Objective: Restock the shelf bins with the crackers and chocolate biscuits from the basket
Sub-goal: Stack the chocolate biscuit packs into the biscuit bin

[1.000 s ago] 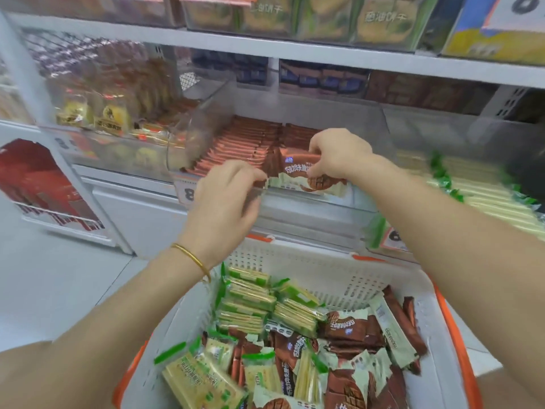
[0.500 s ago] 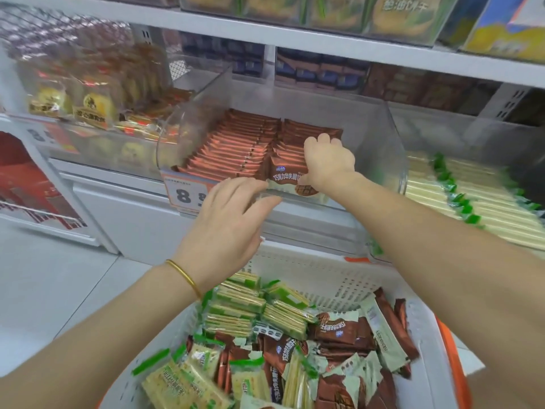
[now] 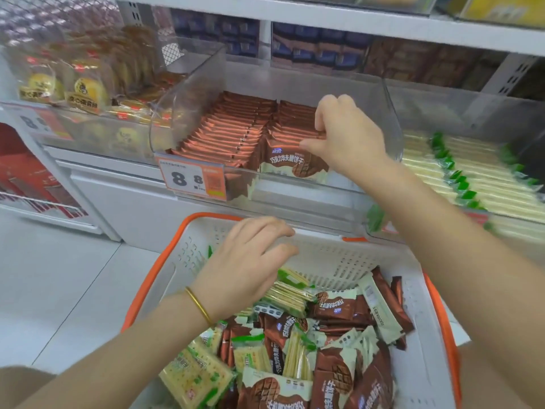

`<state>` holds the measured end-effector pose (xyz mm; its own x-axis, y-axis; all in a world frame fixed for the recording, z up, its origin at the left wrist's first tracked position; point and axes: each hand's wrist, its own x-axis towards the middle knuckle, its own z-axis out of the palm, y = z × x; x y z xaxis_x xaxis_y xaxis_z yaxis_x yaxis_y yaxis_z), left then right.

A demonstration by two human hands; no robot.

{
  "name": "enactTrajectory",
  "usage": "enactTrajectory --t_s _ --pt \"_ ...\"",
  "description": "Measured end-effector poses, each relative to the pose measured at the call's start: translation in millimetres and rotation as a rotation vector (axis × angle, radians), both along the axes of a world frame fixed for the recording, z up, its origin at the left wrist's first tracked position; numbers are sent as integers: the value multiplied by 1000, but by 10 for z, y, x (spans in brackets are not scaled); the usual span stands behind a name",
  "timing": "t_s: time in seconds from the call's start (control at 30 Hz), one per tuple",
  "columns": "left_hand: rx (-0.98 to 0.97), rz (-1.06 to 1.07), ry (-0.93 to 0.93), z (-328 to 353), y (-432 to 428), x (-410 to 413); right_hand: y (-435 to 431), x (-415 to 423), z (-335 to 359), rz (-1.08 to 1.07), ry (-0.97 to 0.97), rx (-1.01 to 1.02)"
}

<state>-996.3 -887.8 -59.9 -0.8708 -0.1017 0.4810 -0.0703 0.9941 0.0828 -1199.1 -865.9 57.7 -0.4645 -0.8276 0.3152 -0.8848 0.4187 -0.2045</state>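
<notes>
Price tag (image 3: pixel 193 180) reads 8 8; right hand (image 3: pixel 345 137) pinches biscuit pack (image 3: pixel 292 163).

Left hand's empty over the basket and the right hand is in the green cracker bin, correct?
Not quite: the right hand is in the chocolate biscuit bin, fingers curled on its front packs; the head view shows it. The left hand is empty over the basket.

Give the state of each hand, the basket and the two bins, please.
Left hand: open, empty, over the basket.
Right hand: in the biscuit bin, pinching biscuits.
Basket: holds loose crackers and biscuits, mixed.
Biscuit bin: filled in two upright rows.
Cracker bin: filled in stacked rows.
</notes>
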Motion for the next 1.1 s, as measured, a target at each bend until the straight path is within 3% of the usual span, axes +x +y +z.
enactTrajectory --t_s 0.1,0.17,0.27,0.33,0.57,0.63,0.73,0.9,1.0,1.1 --pt "19 -33 -153 -150 15 6 725 303 -43 137 -159 -138" --pt "31 -67 -258 -253 56 -1 1097 406 -420 216 -256 87" --pt "47 -122 -348 -362 175 -51 1414 388 -1233 303 -358 650" --pt "75 -122 -373 -417 266 -65 1550 383 -1626 333 -388 910" --pt "267 -37 -519 -606 399 -35 1540 410 -2052 371 -251 1042" --pt "337 6 -587 -616 397 -27 1509 408 -2082 386 -316 1018" --pt "415 54 -744 -599 375 -19 1460 363 -1960 367 -593 917" --pt "814 80 -951 -489 336 -69 1440 258 -1416 186 -902 478" --pt "854 84 -879 -299 213 -110 1468 255 -1171 100 -1182 192" --pt "851 111 -745 0 34 -119 1404 293 -915 142 -1262 185"
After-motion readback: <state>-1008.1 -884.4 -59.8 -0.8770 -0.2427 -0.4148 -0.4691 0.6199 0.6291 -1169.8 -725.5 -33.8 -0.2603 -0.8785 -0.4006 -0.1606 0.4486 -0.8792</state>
